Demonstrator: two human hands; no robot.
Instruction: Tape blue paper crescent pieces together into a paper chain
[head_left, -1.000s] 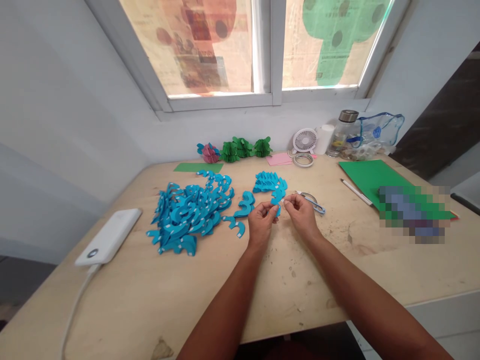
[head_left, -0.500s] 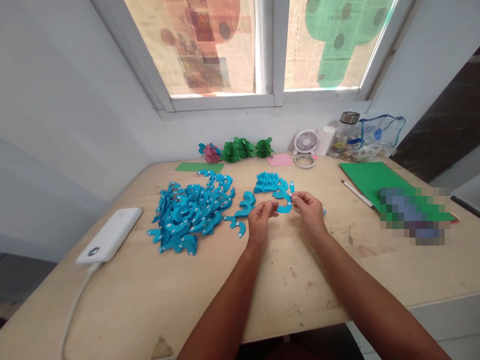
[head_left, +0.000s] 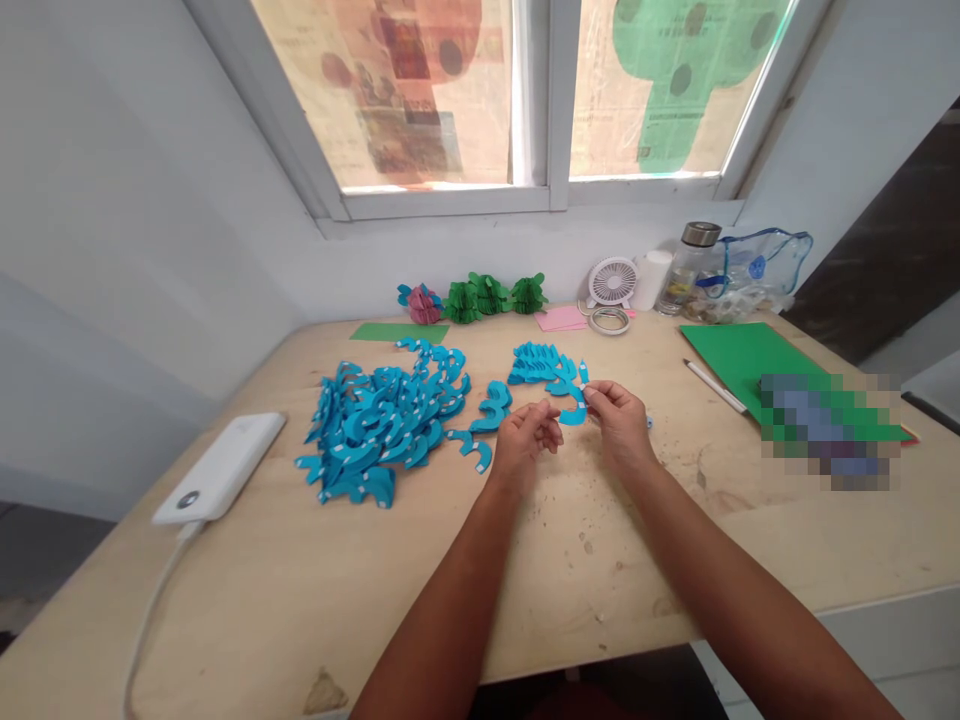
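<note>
My right hand point(head_left: 619, 424) pinches a curved blue paper cutout point(head_left: 573, 412) just above the wooden table point(head_left: 420, 580). Close to its left, my left hand point(head_left: 525, 440) has its fingers curled and pressed together; what they hold, if anything, is too small to see. A small stack of blue cutouts point(head_left: 541, 364) lies just behind both hands. To the left sits a large heap of blue cutouts point(head_left: 382, 422) with white tape tabs, and two loose blue pieces point(head_left: 480, 420) lie between the heap and my left hand.
A white power bank point(head_left: 221, 467) with a cable lies at the left. Green paper point(head_left: 757, 362), a pencil point(head_left: 712, 385), a tape roll point(head_left: 609, 320), a small fan point(head_left: 611, 282), a bottle point(head_left: 686, 266) and folded paper flowers point(head_left: 480, 298) stand along the back and right.
My right hand has pulled the blue cutout away to the right and slightly back, apart from my left hand. The left hand's fingers have curled closer together.
</note>
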